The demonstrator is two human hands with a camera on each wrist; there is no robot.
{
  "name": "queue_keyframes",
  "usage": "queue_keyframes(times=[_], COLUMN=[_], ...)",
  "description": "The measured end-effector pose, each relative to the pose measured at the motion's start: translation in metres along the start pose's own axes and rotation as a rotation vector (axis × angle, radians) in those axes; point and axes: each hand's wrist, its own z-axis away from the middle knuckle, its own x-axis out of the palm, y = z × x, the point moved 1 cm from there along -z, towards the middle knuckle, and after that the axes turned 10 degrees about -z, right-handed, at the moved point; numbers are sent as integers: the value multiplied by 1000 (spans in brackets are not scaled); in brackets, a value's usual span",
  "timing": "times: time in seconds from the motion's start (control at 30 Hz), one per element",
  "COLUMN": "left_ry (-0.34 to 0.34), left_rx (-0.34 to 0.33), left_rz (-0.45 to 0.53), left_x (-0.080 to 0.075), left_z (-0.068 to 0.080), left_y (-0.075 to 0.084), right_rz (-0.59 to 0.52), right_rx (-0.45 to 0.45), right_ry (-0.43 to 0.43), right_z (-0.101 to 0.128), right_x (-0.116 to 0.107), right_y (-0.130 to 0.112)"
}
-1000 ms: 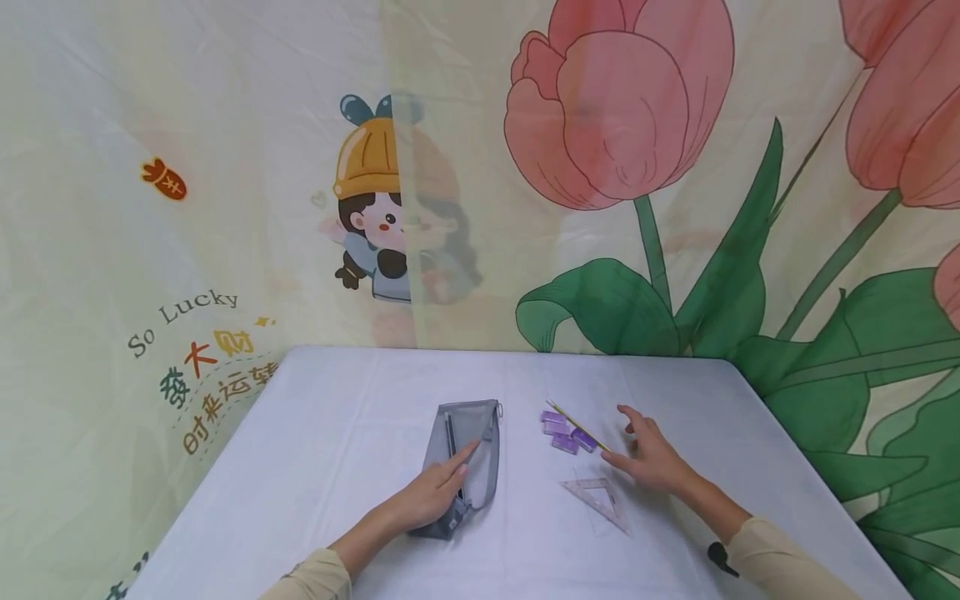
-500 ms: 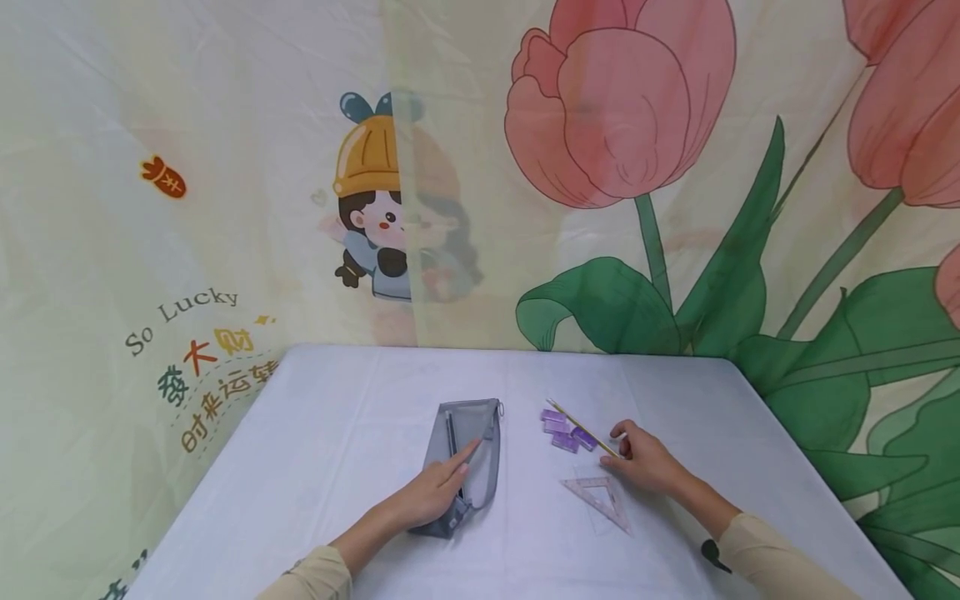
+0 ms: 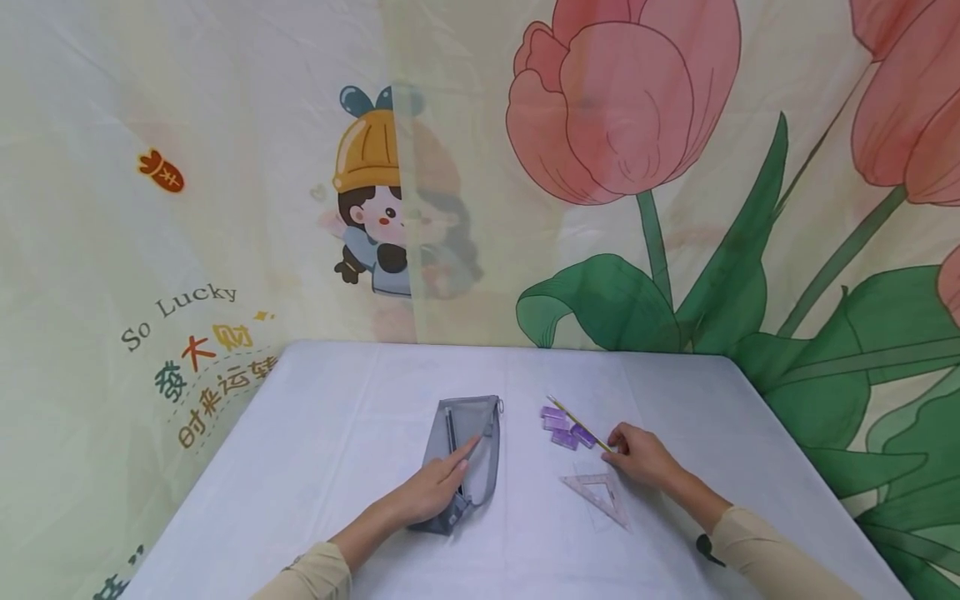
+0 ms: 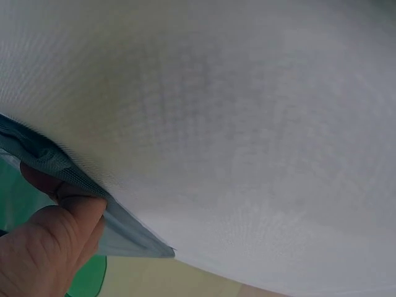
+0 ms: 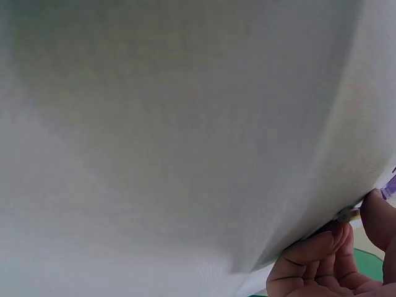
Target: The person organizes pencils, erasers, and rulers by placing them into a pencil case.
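Observation:
A grey mesh pencil case [image 3: 459, 454] lies on the white table [image 3: 337, 467], with a dark pen inside it. My left hand [image 3: 438, 485] rests on the case with straight fingers; in the left wrist view my thumb [image 4: 59, 238] lies against the case's grey edge [image 4: 80, 185]. My right hand [image 3: 633, 454] pinches the near end of a thin yellow pencil [image 3: 573, 419], which lies across several purple blocks [image 3: 562, 427]. In the right wrist view, curled fingers [image 5: 325, 260] hold the pencil's end [image 5: 348, 215]. A clear set square [image 3: 597, 493] lies just in front of that hand.
Printed cloth with a cartoon girl [image 3: 382, 200] and pink tulips [image 3: 622, 100] hangs behind and beside the table. The table's far edge meets that cloth. White cloth fills most of both wrist views.
My right hand, spread open above the table a second ago, came down and closed its fingers on the pencil's near end. The left hand stayed on the pencil case.

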Motion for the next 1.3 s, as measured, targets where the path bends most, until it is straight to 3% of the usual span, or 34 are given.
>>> queue_keyframes(times=[0.4,0.93,1.3], left_ry=[10,14,7], left_rx=[10,38,29], left_rz=[-11,-11,-8], left_x=[0,0,-1], left_z=[0,0,0], left_y=[0,-2,-2], right_rz=[-6,42,27], right_rx=[40,47,14], right_ry=[5,-51,-3], right_z=[-2,-5,0], right_x=[1,-2,-3], right_y=[-4,-10,-11])
